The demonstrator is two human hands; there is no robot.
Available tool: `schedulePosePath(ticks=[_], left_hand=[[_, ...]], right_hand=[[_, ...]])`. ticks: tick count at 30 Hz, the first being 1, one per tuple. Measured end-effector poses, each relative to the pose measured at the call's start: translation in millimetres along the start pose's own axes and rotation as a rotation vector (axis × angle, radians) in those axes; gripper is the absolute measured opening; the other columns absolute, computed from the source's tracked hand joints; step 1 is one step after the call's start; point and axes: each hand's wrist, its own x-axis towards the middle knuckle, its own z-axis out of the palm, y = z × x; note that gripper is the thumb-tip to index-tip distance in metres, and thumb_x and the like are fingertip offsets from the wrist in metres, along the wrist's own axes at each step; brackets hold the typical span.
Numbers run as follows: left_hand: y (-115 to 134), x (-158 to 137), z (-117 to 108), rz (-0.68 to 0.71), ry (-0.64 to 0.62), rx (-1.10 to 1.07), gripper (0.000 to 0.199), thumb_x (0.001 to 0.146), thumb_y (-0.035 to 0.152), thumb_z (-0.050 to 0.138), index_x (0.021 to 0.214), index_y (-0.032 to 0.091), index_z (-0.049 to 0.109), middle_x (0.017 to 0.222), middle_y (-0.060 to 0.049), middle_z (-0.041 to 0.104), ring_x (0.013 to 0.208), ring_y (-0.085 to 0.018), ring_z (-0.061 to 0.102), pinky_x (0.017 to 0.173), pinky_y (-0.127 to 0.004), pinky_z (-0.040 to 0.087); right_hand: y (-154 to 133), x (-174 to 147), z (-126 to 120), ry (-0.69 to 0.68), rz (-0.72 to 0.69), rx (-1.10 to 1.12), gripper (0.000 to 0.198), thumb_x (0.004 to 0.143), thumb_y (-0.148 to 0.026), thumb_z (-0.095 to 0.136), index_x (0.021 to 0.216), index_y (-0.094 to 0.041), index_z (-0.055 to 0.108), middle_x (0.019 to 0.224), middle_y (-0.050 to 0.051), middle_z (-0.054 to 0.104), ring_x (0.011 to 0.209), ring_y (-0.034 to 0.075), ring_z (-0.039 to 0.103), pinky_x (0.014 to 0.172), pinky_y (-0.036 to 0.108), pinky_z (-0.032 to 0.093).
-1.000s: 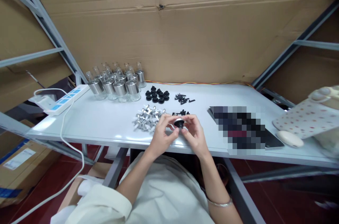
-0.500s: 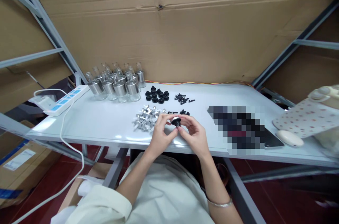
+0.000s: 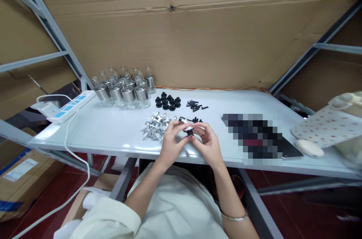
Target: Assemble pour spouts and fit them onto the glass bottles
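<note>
Between my two hands, just above the table's front edge, is a bottle pourer (image 3: 189, 129) with a silver metal top and a black ribbed plug pointing down. My left hand (image 3: 173, 143) grips it from the left, thumb at the plug and fingers at the metal rim. From the right, my right hand (image 3: 207, 143) pinches it the same way. Just left of my fingers lies a pile of silver metal pourer tops (image 3: 156, 127). Beyond my hands are several small black pieces (image 3: 197, 120), partly hidden by my fingers.
Glass bottles with metal sleeves (image 3: 128, 95) stand at the back left. Black ribbed stoppers (image 3: 169, 102) and thin black parts (image 3: 195, 105) lie mid-table. A power strip (image 3: 72, 108) is at the left edge; a pixelated dark flat object (image 3: 290, 148) and a white oval case (image 3: 309, 148) are right.
The pourer has tilted between my fingers, so its silver top and a spout at the upper left show more. Both hands stay almost in place.
</note>
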Motion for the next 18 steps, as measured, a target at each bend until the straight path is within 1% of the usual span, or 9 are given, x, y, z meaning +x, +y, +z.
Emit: schedulePosePath(ticks=[6,10,14,16,18], left_hand=[[-2.8,-0.4,-0.2,-0.016,-0.015,-0.011,0.038,0.079,0.013,0.061,0.113,0.028,0.063,0.109,-0.004,0.052,0.105,-0.018,0.053,0.097,-0.034,0.042],[-3.7,-1.7,-0.3,-0.017,-0.024,-0.013,0.041,0.08,0.012,0.057,0.117,0.029,0.061,0.114,-0.004,0.054,0.109,-0.019,0.053,0.1,-0.036,0.041],[-4.7,-2.3,0.9,-0.016,-0.009,-0.055,0.044,0.079,0.01,0.056,0.12,0.028,0.057,0.118,-0.005,0.058,0.108,-0.018,0.055,0.096,-0.035,0.044],[-5.3,-2.8,1.7,-0.036,0.013,-0.08,0.042,0.079,0.012,0.058,0.119,0.025,0.056,0.119,-0.006,0.06,0.108,-0.019,0.057,0.094,-0.035,0.045],[-5.7,-3.4,2.3,-0.05,0.025,-0.083,0.035,0.079,0.014,0.059,0.113,0.023,0.058,0.115,-0.006,0.062,0.107,-0.019,0.058,0.094,-0.035,0.046]], right_hand=[[1.5,0.3,-1.5,0.001,0.006,-0.008,0.024,0.077,-0.022,0.062,0.099,-0.024,0.052,0.099,0.006,0.068,0.093,0.019,0.064,0.086,0.036,0.048],[0.1,0.6,-0.7,0.011,-0.008,-0.05,0.026,0.075,-0.027,0.065,0.099,-0.025,0.053,0.097,0.005,0.067,0.089,0.018,0.062,0.082,0.035,0.049],[-0.6,1.0,0.4,0.039,0.004,-0.064,0.029,0.072,-0.031,0.069,0.096,-0.025,0.054,0.097,0.003,0.064,0.085,0.017,0.06,0.078,0.032,0.05],[0.1,1.0,0.5,0.061,0.012,-0.066,0.03,0.071,-0.032,0.071,0.095,-0.025,0.054,0.095,0.003,0.064,0.083,0.017,0.06,0.078,0.032,0.05],[0.8,0.9,0.6,0.079,0.011,-0.052,0.03,0.071,-0.032,0.072,0.093,-0.025,0.054,0.093,0.002,0.064,0.083,0.017,0.061,0.079,0.033,0.049]])
